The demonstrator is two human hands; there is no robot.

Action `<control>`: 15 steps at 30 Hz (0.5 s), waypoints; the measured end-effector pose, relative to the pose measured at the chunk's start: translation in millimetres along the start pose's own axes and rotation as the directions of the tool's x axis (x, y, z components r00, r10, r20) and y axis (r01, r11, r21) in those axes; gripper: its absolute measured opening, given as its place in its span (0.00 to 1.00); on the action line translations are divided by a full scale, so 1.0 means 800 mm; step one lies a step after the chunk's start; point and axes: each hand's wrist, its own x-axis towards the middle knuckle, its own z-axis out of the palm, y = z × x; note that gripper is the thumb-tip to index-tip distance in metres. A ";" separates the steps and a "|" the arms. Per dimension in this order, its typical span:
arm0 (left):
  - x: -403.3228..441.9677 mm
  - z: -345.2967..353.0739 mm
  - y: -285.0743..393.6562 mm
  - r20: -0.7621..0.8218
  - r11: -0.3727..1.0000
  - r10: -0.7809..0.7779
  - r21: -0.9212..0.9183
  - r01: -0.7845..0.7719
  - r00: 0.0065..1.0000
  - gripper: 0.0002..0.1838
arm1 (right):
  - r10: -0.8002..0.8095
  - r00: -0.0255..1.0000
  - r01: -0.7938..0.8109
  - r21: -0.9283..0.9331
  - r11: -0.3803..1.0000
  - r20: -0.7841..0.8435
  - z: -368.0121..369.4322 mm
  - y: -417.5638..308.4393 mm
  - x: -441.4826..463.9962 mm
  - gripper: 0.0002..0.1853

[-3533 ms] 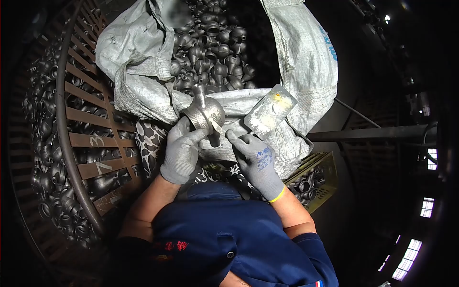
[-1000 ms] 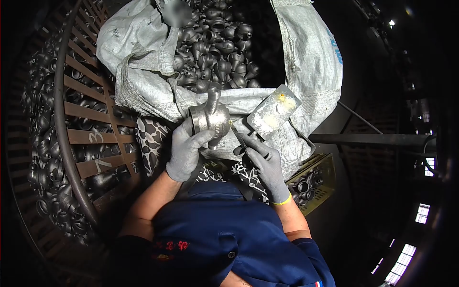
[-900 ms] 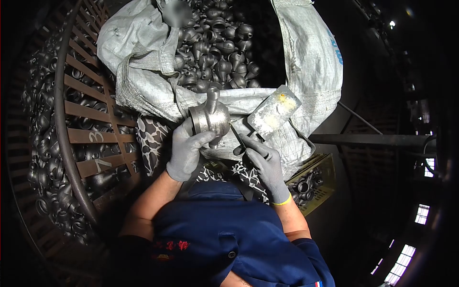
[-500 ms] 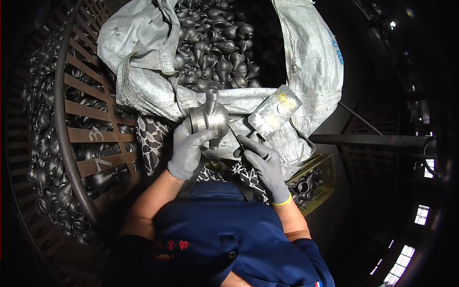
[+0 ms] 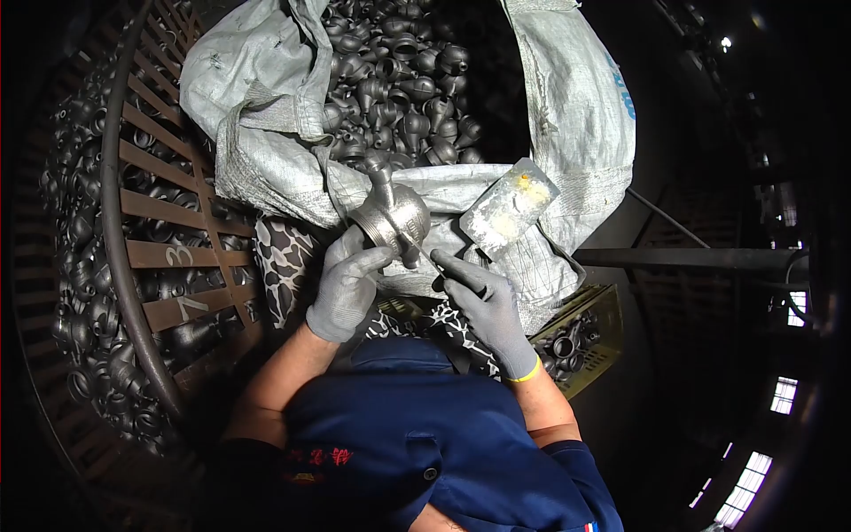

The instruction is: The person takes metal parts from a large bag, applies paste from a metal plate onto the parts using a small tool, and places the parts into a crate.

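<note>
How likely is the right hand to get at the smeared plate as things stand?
Probably yes. The smeared plate lies on the sack just beyond the right hand, and the way looks open, though the thin tool in its grip might hinder it.

Grey metal fitting and slim tool
Rounded body tilted, neck up, ridged collar facing lower left; tool mostly hidden.

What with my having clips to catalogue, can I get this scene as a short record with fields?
left hand: gloved, holding metal part
right hand: gloved, gripping thin tool; tip contact unclear
plate: smeared whitish-yellow, on sack
sack: open, holding dark metal parts
left side: slatted rack, more parts behind
right side: crate with parts
</note>
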 end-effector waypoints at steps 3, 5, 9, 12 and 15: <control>-0.004 0.003 0.003 0.062 0.996 0.000 -0.093 0.005 0.998 0.24 | -0.053 0.998 0.052 -0.076 0.996 -0.015 0.003 -0.002 0.001 0.20; -0.005 0.000 0.001 0.086 0.996 -0.002 -0.093 0.010 0.996 0.23 | -0.051 0.998 0.049 -0.080 0.996 -0.021 0.004 -0.004 0.002 0.19; -0.006 0.001 0.001 0.081 0.999 0.001 -0.054 0.003 0.997 0.22 | -0.098 0.995 0.093 -0.149 0.985 -0.028 0.004 -0.004 0.002 0.19; -0.007 -0.003 -0.003 0.088 1.000 -0.008 -0.003 0.008 0.996 0.22 | -0.118 0.993 0.112 -0.209 0.971 -0.016 0.004 -0.006 0.003 0.19; -0.007 -0.001 -0.004 0.082 1.000 0.012 -0.003 -0.012 0.997 0.21 | -0.180 0.984 0.170 -0.320 0.932 -0.003 0.003 -0.010 0.003 0.19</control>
